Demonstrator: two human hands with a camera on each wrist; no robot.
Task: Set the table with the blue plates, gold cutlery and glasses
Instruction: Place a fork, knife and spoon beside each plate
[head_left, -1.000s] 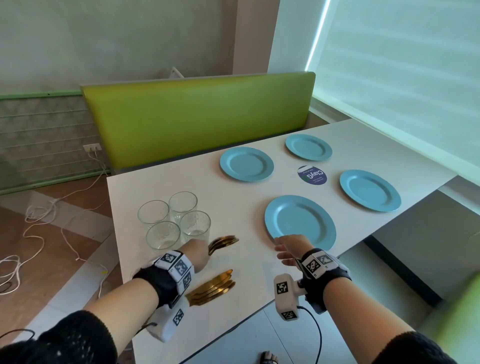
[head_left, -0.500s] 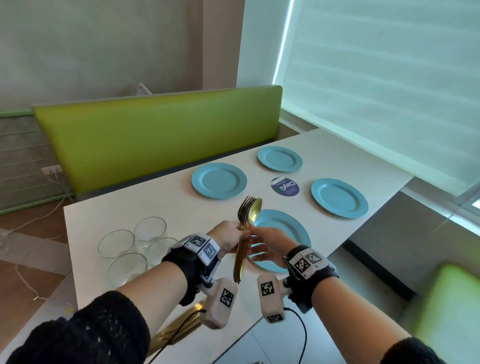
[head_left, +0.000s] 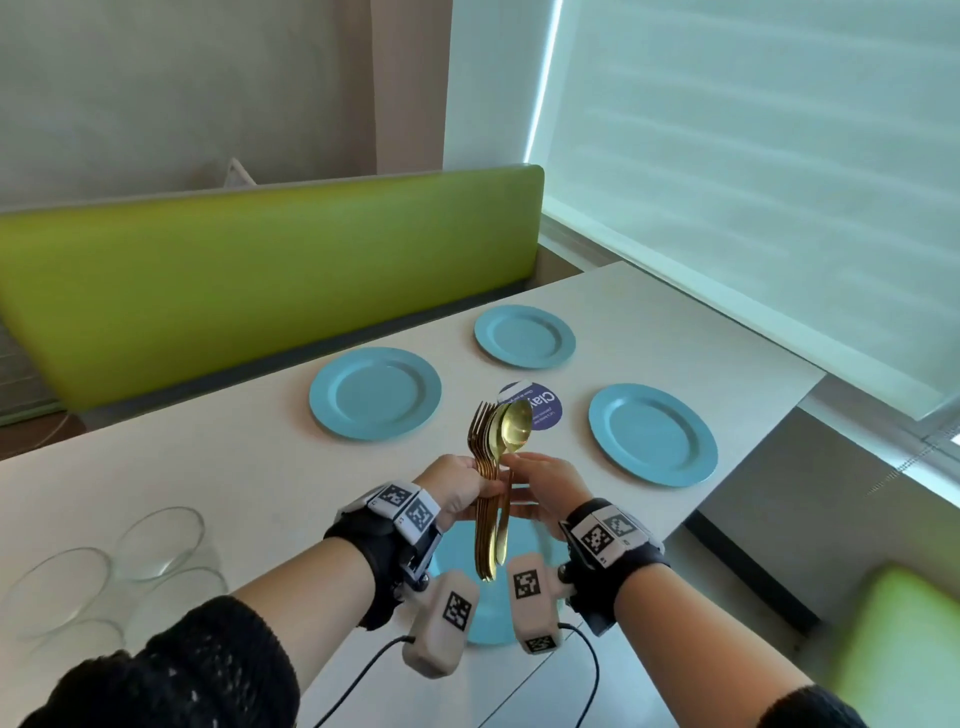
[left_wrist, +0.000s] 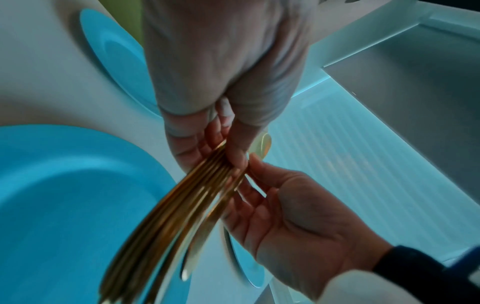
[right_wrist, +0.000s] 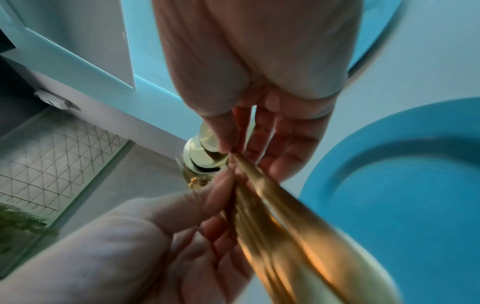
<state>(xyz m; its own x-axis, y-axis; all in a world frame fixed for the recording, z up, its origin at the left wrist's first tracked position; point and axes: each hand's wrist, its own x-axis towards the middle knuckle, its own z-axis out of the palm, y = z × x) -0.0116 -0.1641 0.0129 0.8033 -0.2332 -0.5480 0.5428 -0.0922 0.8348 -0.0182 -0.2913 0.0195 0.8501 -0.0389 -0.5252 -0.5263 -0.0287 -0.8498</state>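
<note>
My left hand grips a bundle of gold forks and spoons upright above the nearest blue plate. My right hand meets it from the right and pinches one spoon handle at the bundle's edge. The left wrist view shows my left hand wrapped round the handles, with the right thumb against them. In the right wrist view, my right hand closes thumb and fingers on the gold cutlery. Three more blue plates lie on the white table. Several empty glasses stand at the lower left.
A round purple sticker sits between the plates. A green bench back runs along the table's far side. A window blind fills the right. A green seat shows at the lower right, past the table's near edge.
My left hand lifted the cutlery bundle from the table beside the glasses and carried it right, over the near plate. My right hand rose from the plate's rim to meet it.
</note>
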